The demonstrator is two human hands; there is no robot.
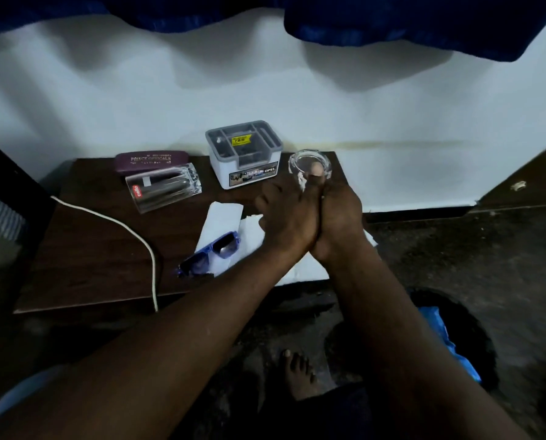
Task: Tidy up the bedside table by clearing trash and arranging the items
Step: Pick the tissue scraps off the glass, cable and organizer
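On the dark wooden bedside table (90,249), my left hand (284,220) and my right hand (339,214) are pressed together just in front of a clear glass ashtray (325,160). A small white paper scrap (301,182) sticks out between them, and both hands are curled around it. Most of the scrap is hidden, and a thumb overlaps the ashtray's near rim. White paper sheets (222,219) lie under my left wrist. Blue sunglasses (213,255) rest on the sheets.
At the back stand a purple glasses case (151,159), a clear pen packet (165,188) and a white-and-grey organiser box (244,155). A white cable (132,230) crosses the table's left part. A dark bin with a blue liner (439,331) sits on the floor at right, near my foot (297,373).
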